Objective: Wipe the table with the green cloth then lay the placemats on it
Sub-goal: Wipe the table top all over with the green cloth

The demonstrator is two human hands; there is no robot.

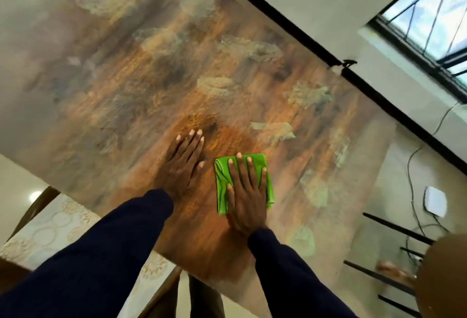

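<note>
The table has a glossy top printed in brown and orange with pale leaf shapes. A folded green cloth lies on it near the front edge. My right hand presses flat on the cloth with fingers spread and straight. My left hand rests flat on the bare tabletop just left of the cloth, fingers straight. Both arms wear dark blue sleeves. A pale patterned sheet with gold circles, perhaps the placemats, lies on a chair seat at the lower left.
A dark wooden chair frame stands at the lower left. A wall and a barred window lie beyond the table's far edge. A white device with cables sits on the floor at right, near black bars.
</note>
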